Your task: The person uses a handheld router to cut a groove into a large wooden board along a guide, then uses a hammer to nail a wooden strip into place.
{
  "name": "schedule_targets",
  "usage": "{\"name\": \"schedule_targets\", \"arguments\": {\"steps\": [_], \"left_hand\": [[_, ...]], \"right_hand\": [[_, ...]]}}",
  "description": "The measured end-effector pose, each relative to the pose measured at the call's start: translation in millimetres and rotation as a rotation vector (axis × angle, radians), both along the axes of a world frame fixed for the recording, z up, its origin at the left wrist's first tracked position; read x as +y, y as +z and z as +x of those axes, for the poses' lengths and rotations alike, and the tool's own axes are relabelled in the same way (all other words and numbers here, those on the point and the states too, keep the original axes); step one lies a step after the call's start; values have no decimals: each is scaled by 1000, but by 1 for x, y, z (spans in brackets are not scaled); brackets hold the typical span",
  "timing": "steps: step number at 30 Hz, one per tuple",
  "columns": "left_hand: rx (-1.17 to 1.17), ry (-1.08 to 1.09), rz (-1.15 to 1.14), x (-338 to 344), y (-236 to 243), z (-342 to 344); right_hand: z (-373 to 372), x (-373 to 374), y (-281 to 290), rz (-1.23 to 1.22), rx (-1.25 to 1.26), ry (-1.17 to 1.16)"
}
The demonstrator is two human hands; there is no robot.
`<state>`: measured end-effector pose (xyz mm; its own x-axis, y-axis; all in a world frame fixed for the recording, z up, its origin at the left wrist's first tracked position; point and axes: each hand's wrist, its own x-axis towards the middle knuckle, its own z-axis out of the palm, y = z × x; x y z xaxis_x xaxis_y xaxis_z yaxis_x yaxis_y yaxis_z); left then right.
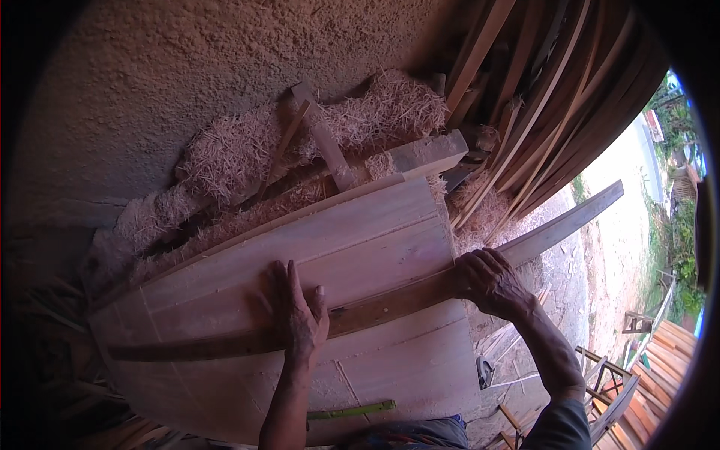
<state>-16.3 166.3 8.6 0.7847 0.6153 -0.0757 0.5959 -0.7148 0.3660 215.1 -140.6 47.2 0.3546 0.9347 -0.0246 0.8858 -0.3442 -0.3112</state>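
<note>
A long narrow wooden strip (390,306) lies across a broad pale wooden panel (360,259) and sticks out past its right edge. My right hand (491,285) is closed over the strip at that edge, fingers wrapped round it. My left hand (301,319) is at the middle of the strip with its fingers stretched up and the thumb apart; whether its palm presses on the wood cannot be made out. Near my body, a thin green strip (352,411) rests on the panel.
Curly wood shavings (232,150) are heaped behind the panel, around a squared timber (427,154) and a short upright batten (322,139). Long boards (555,97) lean at the upper right. At the lower right are a wooden frame (615,390) and stacked planks (671,352).
</note>
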Motion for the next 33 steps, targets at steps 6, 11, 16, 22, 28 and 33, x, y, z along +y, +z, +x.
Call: {"name": "schedule_targets", "arguments": {"steps": [6, 11, 16, 22, 28, 33], "left_hand": [[16, -27, 30, 4, 3, 5], [7, -37, 42, 7, 3, 10], [15, -63, 48, 8, 9, 8], [-25, -58, 27, 11, 9, 10], [-37, -48, 31, 10, 1, 8], [-20, -47, 54, 8, 1, 8]], "right_hand": [[5, 7, 3, -6, 27, 0], [9, 10, 2, -32, 78, -1], [8, 9, 3, -43, 39, -18], [17, 16, 5, -53, 56, 0], [19, 19, 4, -72, 73, 21], [18, 20, 3, -69, 54, 31]]}}
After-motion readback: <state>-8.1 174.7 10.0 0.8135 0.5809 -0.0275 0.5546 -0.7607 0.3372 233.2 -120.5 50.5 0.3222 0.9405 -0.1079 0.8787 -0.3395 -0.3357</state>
